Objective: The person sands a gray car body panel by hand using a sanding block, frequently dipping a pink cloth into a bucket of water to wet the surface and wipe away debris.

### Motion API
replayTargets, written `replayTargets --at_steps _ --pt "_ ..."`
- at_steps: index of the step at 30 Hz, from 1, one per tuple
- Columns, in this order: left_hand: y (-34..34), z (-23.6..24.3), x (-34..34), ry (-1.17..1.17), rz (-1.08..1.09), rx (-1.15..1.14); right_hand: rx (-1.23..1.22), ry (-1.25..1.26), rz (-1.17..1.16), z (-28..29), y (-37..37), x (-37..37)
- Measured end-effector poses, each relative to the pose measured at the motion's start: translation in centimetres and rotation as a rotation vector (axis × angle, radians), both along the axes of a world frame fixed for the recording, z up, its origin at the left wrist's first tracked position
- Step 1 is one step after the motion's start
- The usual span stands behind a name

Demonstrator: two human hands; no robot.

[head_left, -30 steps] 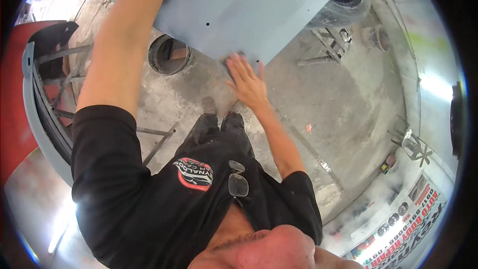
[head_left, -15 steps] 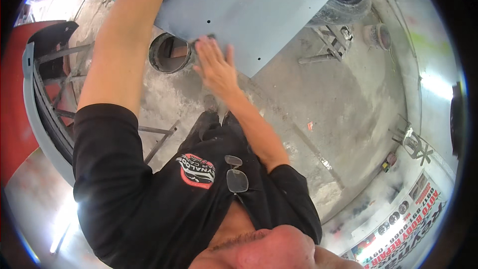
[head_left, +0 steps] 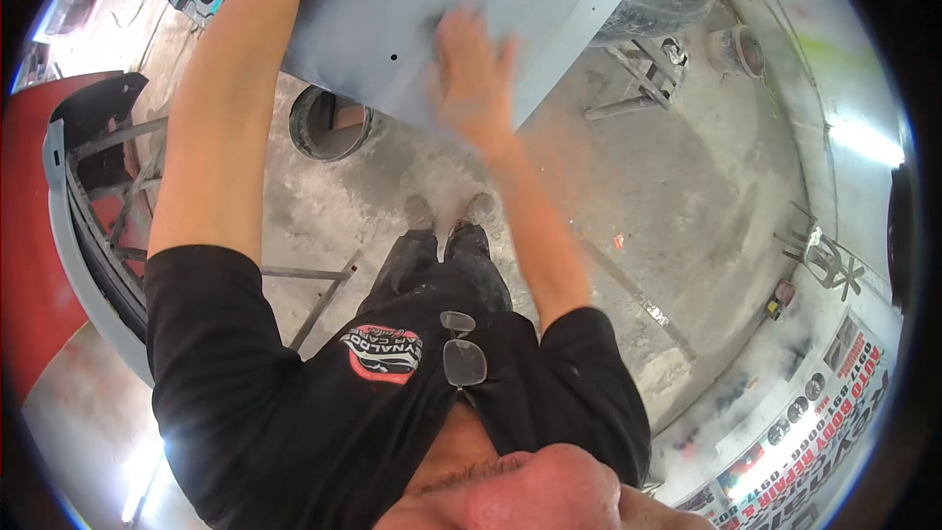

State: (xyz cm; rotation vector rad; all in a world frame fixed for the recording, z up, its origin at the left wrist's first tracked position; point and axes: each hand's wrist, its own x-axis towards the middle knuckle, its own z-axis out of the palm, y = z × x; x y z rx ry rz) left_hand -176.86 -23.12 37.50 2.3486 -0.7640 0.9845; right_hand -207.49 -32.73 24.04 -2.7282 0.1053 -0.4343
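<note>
A flat grey body panel (head_left: pixel 363 0) with small round holes fills the top middle. My right hand (head_left: pixel 476 83) lies over its near right part, smeared by motion, thumb out to the side. A small dark pad (head_left: pixel 433 26) shows at the edge of the fingers, pressed against the panel; its exact kind is hidden. My left arm (head_left: pixel 221 128) stretches up along the panel's left edge. The left hand lies past the upper border, out of sight.
Beneath the panel's near edge stands a round, open container (head_left: pixel 329 125). Tires (head_left: pixel 677 5) and a metal stand (head_left: pixel 638 79) are at the far right. On my left, a red and grey car part (head_left: pixel 44 226) rests by a metal frame (head_left: pixel 304 275).
My right hand has swept away from me and to the right across the panel, with the dark pad under its fingers. The left arm keeps nearly the same place.
</note>
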Motion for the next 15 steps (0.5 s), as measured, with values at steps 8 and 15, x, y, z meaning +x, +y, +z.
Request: replayTargets --at_steps 8,15 --pt "0.8 0.3 0.0 0.043 -0.018 0.029 0.044 -0.163 -0.239 0.3 -13.6 4.4" --pt "1.3 -1.6 0.7 0.007 0.026 0.076 -0.005 -0.071 -0.291 -3.3 -4.0 -2.0"
